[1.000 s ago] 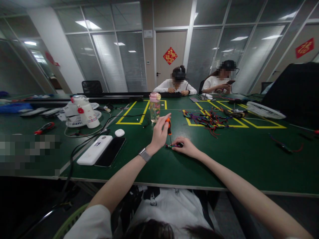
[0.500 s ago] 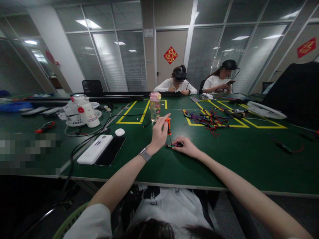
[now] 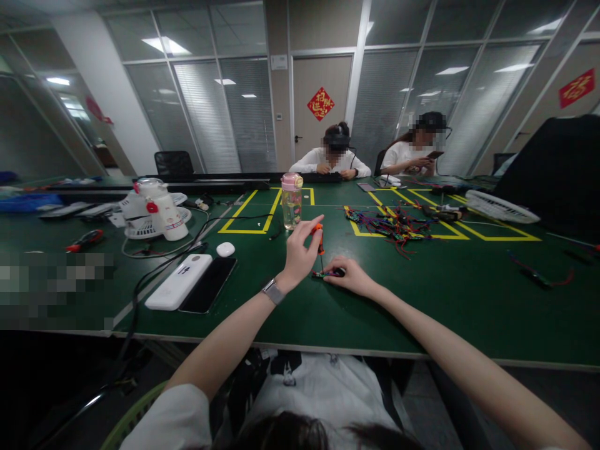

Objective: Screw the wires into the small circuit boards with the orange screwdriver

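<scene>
A smooth green surface (image 3: 450, 312) is marked with straight-edged rectangles of yellow tape (image 3: 244, 232). On it are seen a clear cylindrical bottle (image 3: 292, 209) with a pink lid, a flat white power bank (image 3: 179, 282) with rounded corners beside a glossy black smartphone (image 3: 209, 285), and a tangled heap of wired circuit boards (image 3: 394, 225). Nearer than the bottle, between the two hands, a screwdriver (image 3: 320, 240) is shown, with an orange-and-black handle and a slender dark shaft. Its long axis is held nearly upright, handle uppermost, the tip directed down at a small green circuit board (image 3: 318, 275), whose length runs left to right; contact between tip and board cannot be told. The handle is clamped by the fingers of the left hand (image 3: 298, 256); the board is pinched by those of the right hand (image 3: 350, 277).
</scene>
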Motion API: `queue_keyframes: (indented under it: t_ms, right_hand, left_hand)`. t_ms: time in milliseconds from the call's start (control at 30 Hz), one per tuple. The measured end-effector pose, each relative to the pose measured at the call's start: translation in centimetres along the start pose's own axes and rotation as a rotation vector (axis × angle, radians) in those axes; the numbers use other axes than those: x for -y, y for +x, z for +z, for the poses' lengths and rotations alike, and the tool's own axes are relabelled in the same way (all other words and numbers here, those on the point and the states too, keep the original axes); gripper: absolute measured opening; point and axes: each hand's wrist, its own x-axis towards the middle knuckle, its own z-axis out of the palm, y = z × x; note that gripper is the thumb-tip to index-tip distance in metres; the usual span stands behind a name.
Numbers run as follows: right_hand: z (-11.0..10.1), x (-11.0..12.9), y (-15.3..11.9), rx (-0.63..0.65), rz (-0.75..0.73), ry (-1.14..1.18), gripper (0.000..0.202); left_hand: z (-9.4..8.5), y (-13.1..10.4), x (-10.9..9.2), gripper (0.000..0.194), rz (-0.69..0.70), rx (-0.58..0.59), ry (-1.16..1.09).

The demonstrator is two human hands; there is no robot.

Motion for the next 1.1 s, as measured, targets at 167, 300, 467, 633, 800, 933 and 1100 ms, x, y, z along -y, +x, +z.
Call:
queue_keyframes:
  t_ms: [167,300,467,633,800,933,1100]
  right_hand:
    - [-0.02,0.08,0.0,-0.006,0.0,-0.012,0.013]
    - [0.06,-0.15,0.02,0.005,-0.015,-0.002,0.013]
    - [0.17,-0.31,0.03,0.002,-0.017,0.006,0.014]
    - [0.16,-0.24,0.01,-0.004,-0.008,0.002,0.013]
    - [0.09,-0.19,0.03,0.008,-0.01,0.005,0.014]
    - [0.12,-0.16,0.06,0.0,0.0,-0.001,0.014]
    - [0.11,-0.09,0.11,-0.004,-0.001,-0.01,0.013]
  left_hand:
    - [0.02,-0.02,-0.27,0.021,0.016,-0.03,0.086]
    - [0.26,-0.2,0.11,0.035,0.001,0.051,0.036]
    - [0.44,-0.24,0.3,0.031,0.01,0.008,0.041]
    - [0.12,-0.1,-0.17,0.022,0.013,-0.037,0.095]
    - [0.14,-0.23,-0.01,0.034,0.015,0.024,-0.003]
    - [0.32,-0.3,0.18,0.031,0.005,-0.013,-0.007]
    - [0.33,-0.31,-0.02,0.026,0.025,-0.082,0.106]
